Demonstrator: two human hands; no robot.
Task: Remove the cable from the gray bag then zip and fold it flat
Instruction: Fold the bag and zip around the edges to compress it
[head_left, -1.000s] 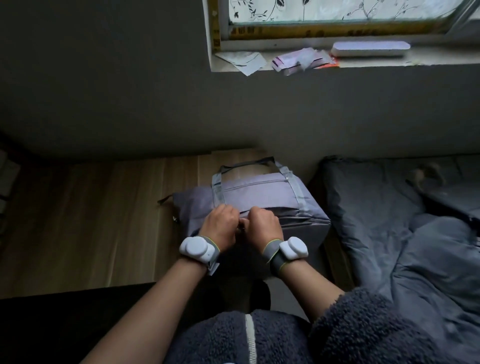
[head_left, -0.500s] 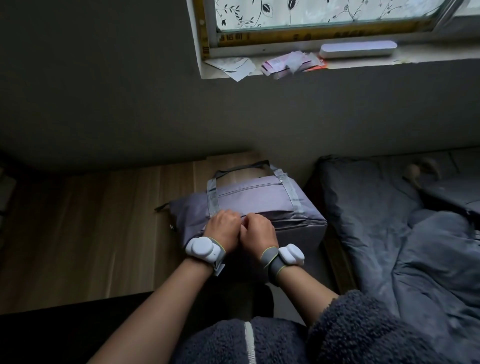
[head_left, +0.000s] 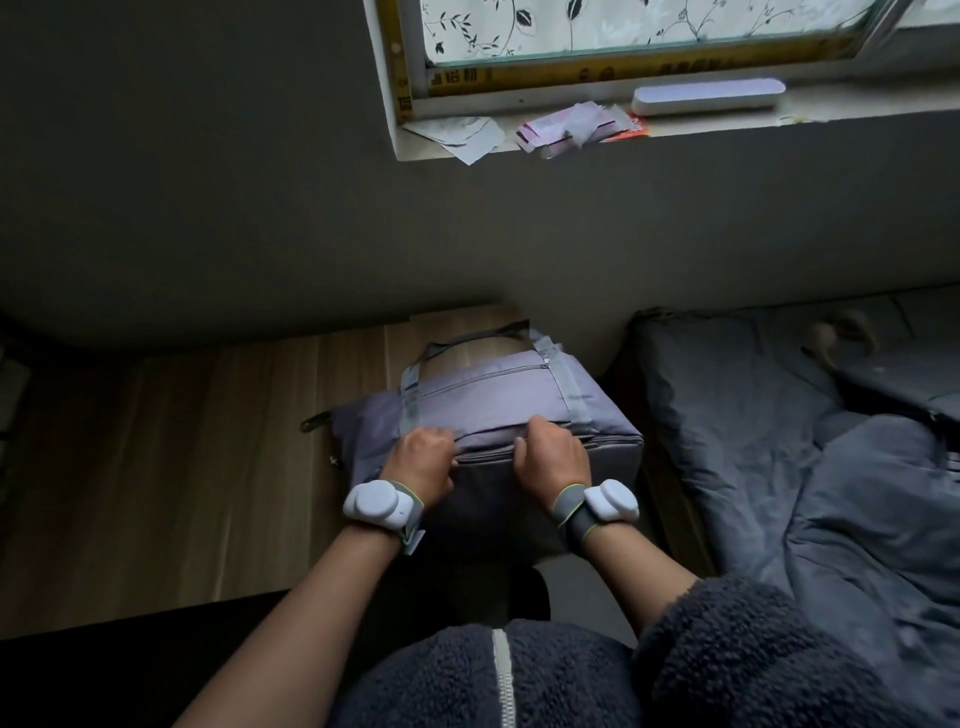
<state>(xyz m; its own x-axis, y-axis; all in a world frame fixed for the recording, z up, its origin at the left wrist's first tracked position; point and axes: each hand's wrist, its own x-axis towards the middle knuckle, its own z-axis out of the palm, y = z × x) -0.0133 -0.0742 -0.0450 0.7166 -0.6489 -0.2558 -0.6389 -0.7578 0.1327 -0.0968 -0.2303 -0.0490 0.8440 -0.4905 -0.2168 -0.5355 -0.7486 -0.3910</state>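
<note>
Gray bag (head_left: 498, 410) sat on the wooden desk (head_left: 182, 457), at 12 o'clock from the person, its near side hanging over the desk edge. Both hands gripped the top zipper seam: left hand (head_left: 423, 462) clenched on the seam at 9 o'clock, right hand (head_left: 553, 457) clenched on it at 3 o'clock. A second earlier the fists were touching at mid-seam; they had since spread apart, so probably the zipper was being worked open. No cable visible; likely still inside. Bed (head_left: 779, 441) lay at 3 o'clock from the bag.
</note>
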